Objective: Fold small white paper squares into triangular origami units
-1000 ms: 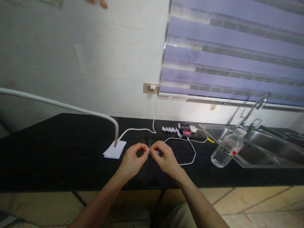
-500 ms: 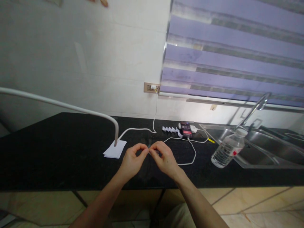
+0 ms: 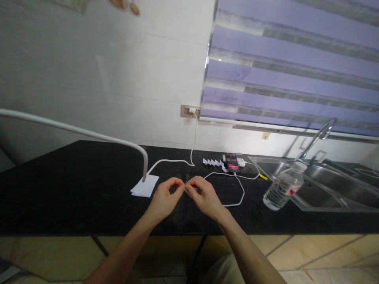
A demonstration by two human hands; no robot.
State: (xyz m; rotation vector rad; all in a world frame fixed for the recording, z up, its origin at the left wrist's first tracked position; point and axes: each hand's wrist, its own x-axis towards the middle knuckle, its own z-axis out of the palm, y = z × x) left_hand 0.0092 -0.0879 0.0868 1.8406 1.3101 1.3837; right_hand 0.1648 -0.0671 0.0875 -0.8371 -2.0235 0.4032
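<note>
Over the middle of a black counter (image 3: 59, 185), my left hand (image 3: 165, 199) and my right hand (image 3: 204, 197) meet fingertip to fingertip. Both are closed in a pinch on a small white piece of paper (image 3: 185, 186) held between them; most of it is hidden by the fingers. To the left of my left hand lies a small stack of white paper sheets (image 3: 144, 186). A row of small folded white paper pieces (image 3: 212, 161) sits farther back on the counter.
A white lamp arm (image 3: 74, 130) arches in from the left and stands on the paper stack. White cables (image 3: 237, 185) run from a wall socket (image 3: 189, 111) across the counter. A plastic water bottle (image 3: 282, 186) lies beside the steel sink (image 3: 322, 177) and tap at right.
The hands stay pinched together in nearly the same spot; the white paper showed more between the fingers a second ago. The view shifted slightly.
</note>
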